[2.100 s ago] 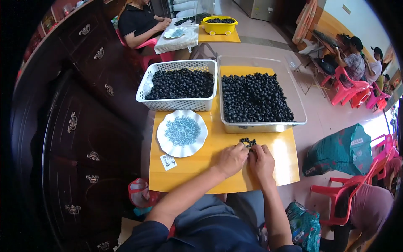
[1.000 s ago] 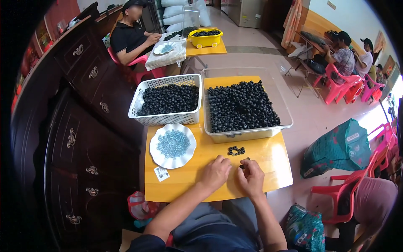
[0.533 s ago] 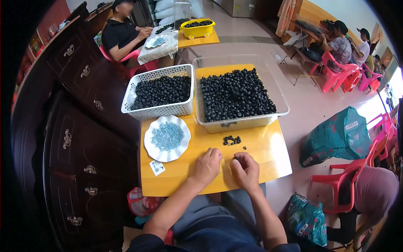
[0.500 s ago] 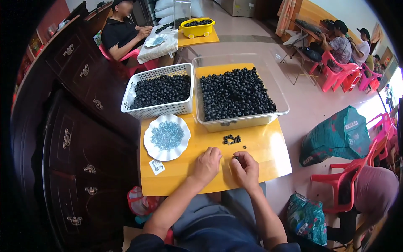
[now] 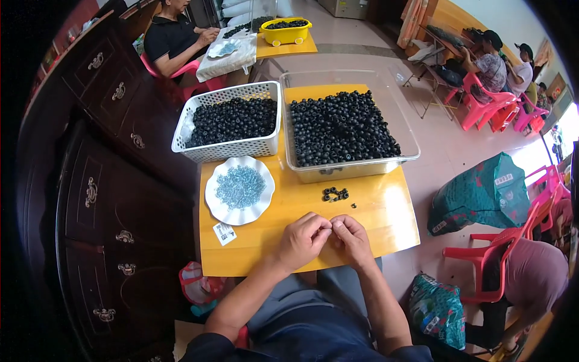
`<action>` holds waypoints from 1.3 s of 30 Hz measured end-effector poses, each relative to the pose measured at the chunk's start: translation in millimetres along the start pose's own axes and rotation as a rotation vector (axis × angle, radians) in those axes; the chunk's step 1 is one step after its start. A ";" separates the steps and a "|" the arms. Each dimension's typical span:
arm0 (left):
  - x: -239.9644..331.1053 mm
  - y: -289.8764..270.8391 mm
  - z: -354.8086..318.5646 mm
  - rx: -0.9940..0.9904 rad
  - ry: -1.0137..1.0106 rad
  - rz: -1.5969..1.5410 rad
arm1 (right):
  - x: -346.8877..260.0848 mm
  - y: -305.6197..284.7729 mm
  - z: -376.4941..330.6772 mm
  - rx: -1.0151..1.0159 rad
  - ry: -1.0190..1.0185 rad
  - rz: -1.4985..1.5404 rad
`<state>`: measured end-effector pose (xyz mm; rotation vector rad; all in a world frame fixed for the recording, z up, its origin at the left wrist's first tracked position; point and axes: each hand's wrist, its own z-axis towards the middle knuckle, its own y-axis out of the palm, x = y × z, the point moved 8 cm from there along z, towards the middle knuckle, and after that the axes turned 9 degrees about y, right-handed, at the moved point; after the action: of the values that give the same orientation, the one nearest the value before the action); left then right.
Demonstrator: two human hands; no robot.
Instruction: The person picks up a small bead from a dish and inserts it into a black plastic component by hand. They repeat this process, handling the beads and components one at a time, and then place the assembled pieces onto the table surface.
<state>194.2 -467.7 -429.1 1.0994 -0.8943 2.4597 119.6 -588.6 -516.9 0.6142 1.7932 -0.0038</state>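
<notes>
My left hand (image 5: 301, 242) and my right hand (image 5: 354, 242) meet above the table's front edge, fingertips pinched together. The right holds a small black round part, seen there half a second ago and now covered by the fingers. What the left pinches is too small to make out. Just beyond the hands lie several black ring-like parts (image 5: 335, 194) in a cluster, and one small dark piece (image 5: 354, 206) apart from them. On the left, a white wavy-rimmed plate (image 5: 219, 211) bears many small clear bluish pieces (image 5: 240, 186).
A white perforated basket (image 5: 235, 148) and a large clear plastic bin (image 5: 356, 172), both heaped with black parts, stand at the back of the yellow table (image 5: 386, 223). A printed label lies near the plate. Dark drawers (image 5: 123, 241) flank the left; teal bags (image 5: 476, 193) and people sit right.
My hands have come together: the left moved right and the right closed in to it. The black part in my right fingers is now hidden. The view has shifted slightly.
</notes>
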 end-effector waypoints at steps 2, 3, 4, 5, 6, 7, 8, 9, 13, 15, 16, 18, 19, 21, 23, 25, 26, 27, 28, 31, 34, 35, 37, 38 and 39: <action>0.9 -0.4 0.6 -0.002 0.017 0.001 | -1.0 3.0 -0.3 -0.027 0.037 0.041; 2.1 -0.5 1.3 -0.006 0.036 0.004 | -1.5 3.7 0.1 -0.042 0.045 0.018; 1.3 -0.7 0.9 -0.005 0.036 0.003 | -1.9 4.6 0.2 -0.058 0.055 -0.004; 0.6 -0.1 0.3 -0.016 0.041 0.020 | -4.5 4.2 0.2 -0.057 0.054 -0.005; 0.2 0.8 -0.1 -0.027 0.046 0.036 | -6.4 5.5 -0.1 -0.070 0.079 -0.030; -0.1 1.4 -0.4 -0.027 0.047 0.035 | -7.0 6.1 -0.5 -0.082 0.102 -0.054; -0.3 1.7 -0.6 -0.026 0.049 0.048 | -6.6 4.4 0.2 -0.081 0.101 -0.055; -0.2 1.8 -0.5 -0.025 0.050 0.061 | -3.9 2.8 1.4 -0.083 0.112 -0.089; 1.1 2.9 0.9 -0.039 0.029 0.051 | 0.0 6.9 1.1 -0.161 0.137 -0.094; 6.6 3.9 2.8 -0.038 0.080 0.075 | -1.1 6.5 -1.6 -0.167 0.167 -0.082; 7.5 3.1 3.0 -0.037 0.080 0.075 | -0.5 6.8 -3.3 -0.170 0.197 -0.076; 15.6 1.6 4.6 -0.048 0.141 0.158 | -3.2 7.7 -6.3 -0.170 0.228 -0.057; 15.9 1.6 5.4 -0.048 0.141 0.157 | -2.5 7.2 -7.2 -0.170 0.259 -0.037; 20.9 1.8 6.2 -0.043 0.203 0.189 | -0.9 4.4 -5.5 -0.179 0.239 -0.053; 11.2 3.5 2.6 -0.047 0.106 0.106 | 0.4 2.2 -6.3 -0.189 0.223 -0.070; 1.7 3.4 0.0 -0.051 0.010 0.022 | -3.3 2.2 -6.5 -0.201 0.176 -0.090; -2.0 4.1 0.3 -0.081 -0.020 0.013 | -4.6 2.4 -6.7 -0.199 0.178 -0.090; -5.1 5.7 -0.3 -0.111 -0.050 0.004 | -7.3 2.5 -7.4 -0.183 0.172 -0.099; -6.2 5.4 -0.8 -0.110 -0.051 0.003 | -9.5 2.8 -7.2 -0.169 0.165 -0.108; -7.8 6.0 -2.6 -0.093 -0.017 0.001 | -13.5 3.9 -7.5 -0.148 0.115 -0.128; -7.3 3.6 -4.4 -0.036 0.023 0.004 | -8.0 1.7 -7.1 -0.115 0.104 -0.133; -9.2 3.4 -6.4 -0.030 0.002 -0.020 | -7.0 3.0 -8.0 -0.116 0.103 -0.134; -10.5 2.0 -9.4 -0.021 -0.019 -0.045 | -7.0 4.8 -10.0 -0.094 0.093 -0.124; -11.8 1.1 -11.3 -0.018 -0.040 -0.062 | -5.3 5.6 -10.7 -0.095 0.094 -0.125; -12.9 0.6 -14.1 -0.015 -0.063 -0.080 | -3.7 5.9 -11.6 -0.092 0.079 -0.140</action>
<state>194.6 -459.4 -446.3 1.1904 -0.8685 2.3623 112.3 -581.4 -508.1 0.4272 1.8989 0.0074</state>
